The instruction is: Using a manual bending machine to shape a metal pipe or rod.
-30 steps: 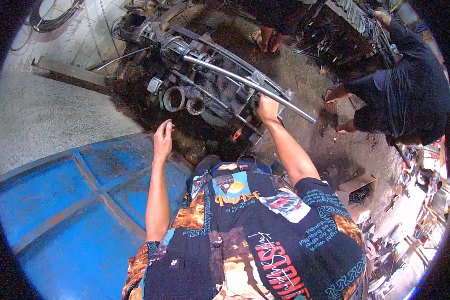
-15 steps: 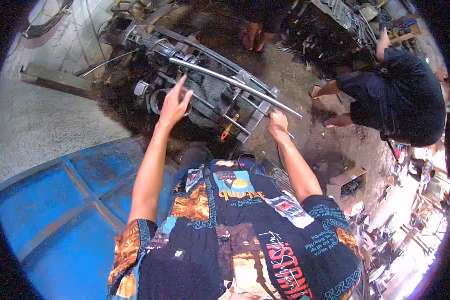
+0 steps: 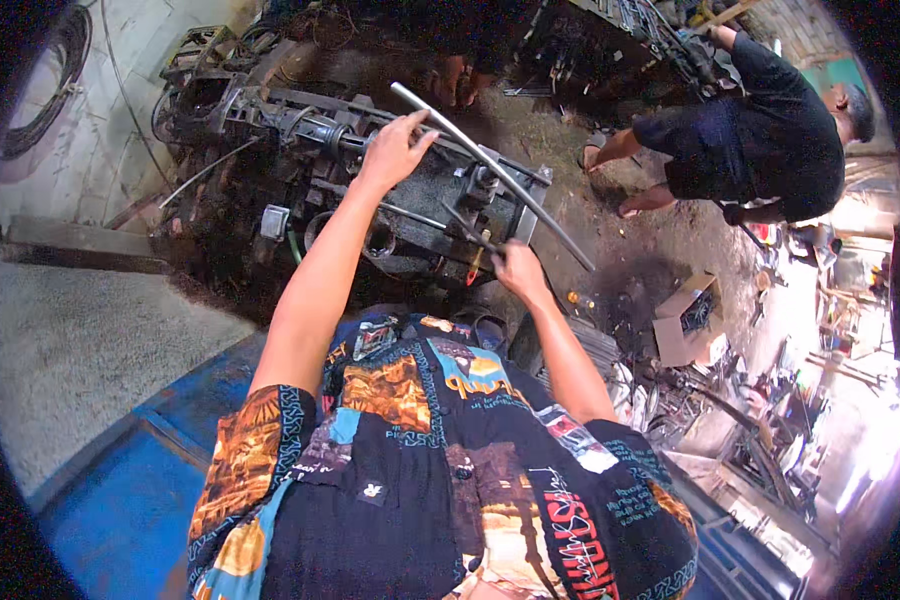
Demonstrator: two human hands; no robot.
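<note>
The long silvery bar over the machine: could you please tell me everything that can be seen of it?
The long silvery bar is slender and smooth, apparently metal, looking duller toward its lower end. It slants across the dark machine from upper left to lower right, that lower end reaching out over the floor. The left hand has its fingers at the upper part; whether they touch it is unclear.

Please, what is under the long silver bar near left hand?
Under the bar, parts of the dark machine show on both sides; brown floor surrounds the bar's lower end. What the bar and left hand cover cannot be seen.
</note>
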